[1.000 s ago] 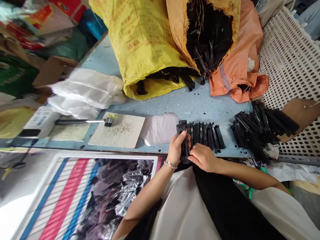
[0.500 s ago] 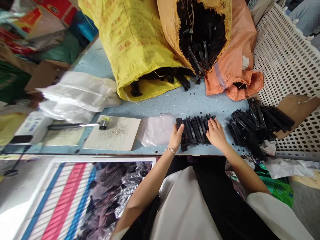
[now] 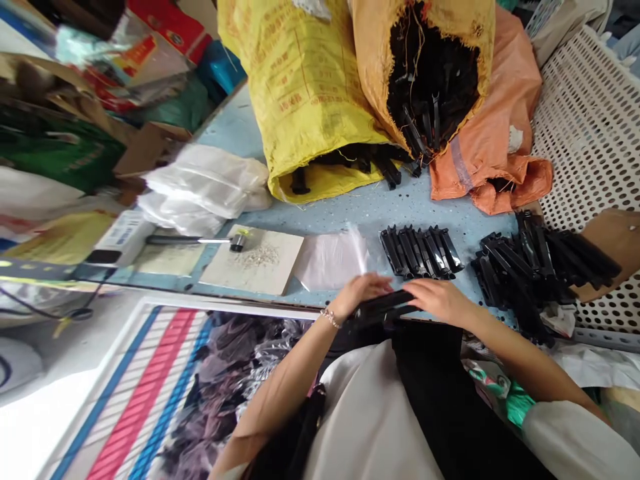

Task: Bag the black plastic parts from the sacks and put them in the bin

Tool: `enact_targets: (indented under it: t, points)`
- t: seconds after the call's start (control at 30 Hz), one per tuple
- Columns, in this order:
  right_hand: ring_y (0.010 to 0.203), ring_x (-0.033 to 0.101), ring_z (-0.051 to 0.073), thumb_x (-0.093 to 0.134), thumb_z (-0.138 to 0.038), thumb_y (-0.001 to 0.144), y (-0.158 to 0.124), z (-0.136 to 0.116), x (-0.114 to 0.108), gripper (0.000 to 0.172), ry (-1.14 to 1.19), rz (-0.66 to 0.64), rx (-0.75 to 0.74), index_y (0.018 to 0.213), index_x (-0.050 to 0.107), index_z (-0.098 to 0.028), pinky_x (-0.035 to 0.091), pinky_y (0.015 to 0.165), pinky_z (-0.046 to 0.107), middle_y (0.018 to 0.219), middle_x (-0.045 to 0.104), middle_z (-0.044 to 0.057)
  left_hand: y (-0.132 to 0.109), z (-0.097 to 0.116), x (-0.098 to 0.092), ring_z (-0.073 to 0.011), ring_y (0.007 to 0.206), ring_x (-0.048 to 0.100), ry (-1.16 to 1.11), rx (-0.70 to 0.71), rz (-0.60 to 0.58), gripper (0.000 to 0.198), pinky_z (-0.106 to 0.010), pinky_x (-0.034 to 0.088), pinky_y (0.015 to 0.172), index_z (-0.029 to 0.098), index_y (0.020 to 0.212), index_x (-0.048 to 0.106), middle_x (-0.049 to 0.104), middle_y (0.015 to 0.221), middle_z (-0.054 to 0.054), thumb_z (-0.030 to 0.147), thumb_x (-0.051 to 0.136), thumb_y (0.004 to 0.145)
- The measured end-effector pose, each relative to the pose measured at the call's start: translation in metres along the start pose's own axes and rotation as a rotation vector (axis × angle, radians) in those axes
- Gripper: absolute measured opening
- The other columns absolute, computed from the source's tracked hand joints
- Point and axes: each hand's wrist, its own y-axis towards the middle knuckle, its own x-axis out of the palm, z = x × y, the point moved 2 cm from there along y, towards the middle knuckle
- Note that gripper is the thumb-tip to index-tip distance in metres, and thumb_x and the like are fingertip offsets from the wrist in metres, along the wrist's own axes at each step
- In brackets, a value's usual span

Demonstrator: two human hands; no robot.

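Close to my body, at the table's front edge, both hands grip a few long black plastic pieces (image 3: 384, 305). My left hand (image 3: 361, 295) is closed around their left end, with a bracelet on its wrist. At the other end my right hand (image 3: 436, 299) holds them with its fingers curled over the top. Just beyond, a row of similar black plastic pieces (image 3: 421, 252) lies side by side on the table. Clear plastic bags (image 3: 330, 260) lie flat to the left of that row. What the pieces are for cannot be made out.
A hammer (image 3: 200, 240) rests on a debris-strewn board (image 3: 250, 273). Behind stand a yellow sack (image 3: 310, 87) and an orange sack (image 3: 373, 40) of black parts. At right are a loose black pile (image 3: 530, 253) and a perforated white basket (image 3: 600, 120). A striped crate (image 3: 145, 373) sits below left.
My hands have come off the sides of the row and moved toward my body, with a few black pieces lifted in them. The rest of the row stays on the table. The view has shifted left.
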Motion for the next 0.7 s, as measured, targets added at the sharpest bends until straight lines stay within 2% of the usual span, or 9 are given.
enact_targets:
  t: [0.07, 0.13, 0.2, 0.27, 0.43, 0.5, 0.57, 0.63, 0.7]
  points:
    - [0.094, 0.072, 0.023, 0.057, -0.032, 0.098, -0.007, 0.017, -0.003, 0.026, 0.081, 0.076, 0.175, 0.119, 0.067, -0.023, 0.059, 0.083, 0.036, 0.109, 0.074, 0.009, 0.022, 0.0, -0.015, -0.0215, 0.085, 0.071, 0.234, 0.141, 0.305, 0.032, -0.037, 0.057, 0.083, 0.015, 0.109, 0.071, 0.07, 0.106, -0.011, 0.033, 0.049, 0.093]
    - [0.087, 0.072, 0.023, 0.058, -0.036, 0.096, -0.015, 0.031, -0.004, 0.026, 0.182, 0.152, 0.36, 0.116, 0.068, -0.024, 0.058, 0.078, 0.035, 0.104, 0.075, 0.008, 0.04, 0.0, -0.023, -0.0227, 0.094, 0.069, 0.616, 0.238, 0.504, 0.027, -0.037, 0.056, 0.085, 0.018, 0.113, 0.068, 0.064, 0.117, -0.012, 0.024, 0.057, 0.089]
    - [0.08, 0.072, 0.022, 0.06, -0.041, 0.093, -0.025, 0.041, -0.001, 0.027, 0.321, 0.222, 0.535, 0.112, 0.07, -0.023, 0.057, 0.073, 0.034, 0.096, 0.076, 0.006, 0.052, -0.002, -0.024, -0.0277, 0.106, 0.064, 0.941, 0.271, 0.568, 0.028, -0.037, 0.056, 0.083, 0.019, 0.112, 0.067, 0.06, 0.124, -0.014, 0.019, 0.064, 0.084]
    - [0.079, 0.072, 0.023, 0.064, -0.045, 0.088, -0.035, 0.047, 0.006, 0.03, 0.489, 0.292, 0.675, 0.107, 0.071, -0.023, 0.056, 0.072, 0.034, 0.09, 0.076, 0.005, 0.06, -0.006, -0.025, -0.0291, 0.107, 0.063, 1.048, 0.254, 0.594, 0.018, -0.037, 0.055, 0.077, 0.02, 0.104, 0.068, 0.061, 0.12, -0.014, 0.02, 0.062, 0.087]
    - [0.069, 0.071, 0.022, 0.079, -0.054, 0.072, -0.04, 0.042, 0.025, 0.042, 1.057, 0.5, 0.902, 0.1, 0.071, -0.024, 0.056, 0.069, 0.036, 0.083, 0.077, 0.003, 0.06, -0.008, -0.04, -0.0179, 0.075, 0.064, 0.689, 0.294, 0.62, 0.007, -0.031, 0.052, 0.071, 0.02, 0.077, 0.065, 0.065, 0.086, -0.004, 0.023, 0.068, 0.083]
    - [0.074, 0.072, 0.023, 0.08, -0.054, 0.072, -0.028, 0.031, 0.028, 0.039, 1.304, 0.528, 0.863, 0.093, 0.072, -0.023, 0.057, 0.074, 0.039, 0.084, 0.077, 0.005, 0.053, -0.005, -0.046, -0.0159, 0.071, 0.063, 0.51, 0.339, 0.596, 0.011, -0.03, 0.052, 0.069, 0.02, 0.075, 0.064, 0.065, 0.08, -0.002, 0.027, 0.072, 0.078]
    - [0.091, 0.073, 0.026, 0.082, -0.05, 0.072, -0.01, 0.017, 0.03, 0.032, 1.504, 0.503, 0.765, 0.085, 0.074, -0.022, 0.056, 0.087, 0.044, 0.088, 0.078, 0.006, 0.042, -0.002, -0.046, -0.016, 0.077, 0.064, 0.405, 0.415, 0.565, 0.013, -0.029, 0.053, 0.07, 0.02, 0.077, 0.064, 0.068, 0.086, -0.003, 0.031, 0.072, 0.077]
    - [0.107, 0.07, 0.028, 0.085, -0.043, 0.068, 0.01, 0.004, 0.034, 0.025, 1.643, 0.453, 0.677, 0.077, 0.074, -0.023, 0.052, 0.098, 0.048, 0.09, 0.077, 0.005, 0.029, 0.0, -0.042, -0.0158, 0.081, 0.065, 0.346, 0.475, 0.549, 0.015, -0.029, 0.053, 0.072, 0.02, 0.08, 0.064, 0.069, 0.092, -0.004, 0.033, 0.07, 0.079]
    - [0.11, 0.068, 0.028, 0.086, -0.042, 0.067, 0.03, -0.004, 0.041, 0.023, 1.717, 0.416, 0.64, 0.075, 0.074, -0.023, 0.048, 0.103, 0.05, 0.091, 0.077, 0.003, 0.018, -0.004, -0.037, -0.0151, 0.078, 0.065, 0.284, 0.474, 0.57, 0.018, -0.029, 0.053, 0.071, 0.019, 0.083, 0.063, 0.07, 0.091, -0.005, 0.036, 0.068, 0.082]
